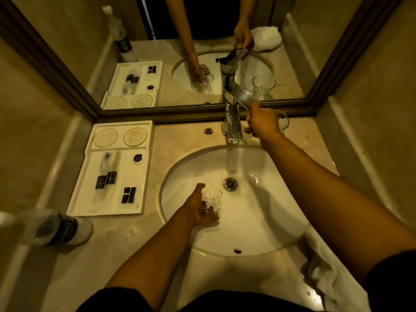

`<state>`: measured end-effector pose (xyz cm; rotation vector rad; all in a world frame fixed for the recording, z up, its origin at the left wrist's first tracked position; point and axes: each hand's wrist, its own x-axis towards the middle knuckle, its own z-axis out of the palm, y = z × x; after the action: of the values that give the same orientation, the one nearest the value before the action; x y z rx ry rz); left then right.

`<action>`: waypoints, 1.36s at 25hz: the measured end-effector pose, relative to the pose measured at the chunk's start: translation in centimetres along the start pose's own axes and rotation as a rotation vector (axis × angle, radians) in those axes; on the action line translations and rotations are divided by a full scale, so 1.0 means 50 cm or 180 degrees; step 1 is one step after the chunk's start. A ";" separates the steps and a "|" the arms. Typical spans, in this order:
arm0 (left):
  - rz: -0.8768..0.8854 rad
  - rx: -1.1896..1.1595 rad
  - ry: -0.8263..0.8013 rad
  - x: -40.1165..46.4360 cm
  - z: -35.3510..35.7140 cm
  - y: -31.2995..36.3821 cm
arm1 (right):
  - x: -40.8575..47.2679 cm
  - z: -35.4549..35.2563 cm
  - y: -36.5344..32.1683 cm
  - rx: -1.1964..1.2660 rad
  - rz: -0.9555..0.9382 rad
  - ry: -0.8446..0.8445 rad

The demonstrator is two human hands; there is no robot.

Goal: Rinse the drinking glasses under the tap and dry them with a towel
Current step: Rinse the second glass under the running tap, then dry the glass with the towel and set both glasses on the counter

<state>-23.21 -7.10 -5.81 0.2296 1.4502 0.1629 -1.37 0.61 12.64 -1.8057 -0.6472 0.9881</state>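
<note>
head view, left hand (pixel 203 210) fingers clamped on glass (pixel 211 199), right hand (pixel 264 122) fingers gripping tap lever (pixel 244 97), water running

Head-worn view, steeply down onto sink (pixel 180 224)

Polished chrome tap (pixel 233 122) gleams above the glossy white ceramic basin (pixel 258 221). Beside the basin, the worktop (pixel 175 140) is smooth veined marble; the glass (pixel 211 199) is clear, the towel (pixel 326 273) soft white cloth.
</note>
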 end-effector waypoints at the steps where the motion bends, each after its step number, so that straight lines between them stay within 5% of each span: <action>1: -0.0046 -0.0018 0.0005 -0.014 -0.005 -0.004 | -0.003 0.000 0.001 -0.0038 0.0006 0.0001; 6: -0.0026 -0.0574 -0.0072 -0.063 -0.012 -0.012 | -0.050 -0.007 0.064 -0.0119 -0.0106 -0.0179; 13: -0.0003 -0.0844 -0.0443 -0.087 0.008 -0.028 | -0.193 0.050 0.333 -0.1476 0.0112 -0.1354; 16: 0.0104 -0.0816 -0.0547 -0.105 0.024 -0.036 | -0.253 0.073 0.373 -0.1195 -0.0197 -0.1530; 21: 0.0459 0.0429 -0.0515 -0.130 0.017 -0.032 | -0.287 0.054 0.365 -0.0897 -0.0298 -0.0858; 24: 0.1398 0.1604 -0.0058 -0.151 0.016 -0.026 | -0.300 0.008 0.355 -0.0817 -0.0157 -0.0711; 26: 0.2036 0.1621 -0.0371 -0.163 0.022 -0.022 | -0.301 -0.020 0.353 -0.0698 -0.0089 -0.0750; 29: 0.2017 0.1554 -0.1036 -0.194 0.035 -0.034 | -0.309 -0.045 0.340 -0.0579 -0.0209 -0.0837; 34: 0.2069 0.1368 -0.0840 -0.202 0.050 -0.051 | -0.309 -0.075 0.347 -0.1105 -0.0545 -0.0828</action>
<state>-21.99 -12.21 3.54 1.0370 1.0918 0.3323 -6.31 -20.31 3.04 -1.8922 -1.1756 1.0506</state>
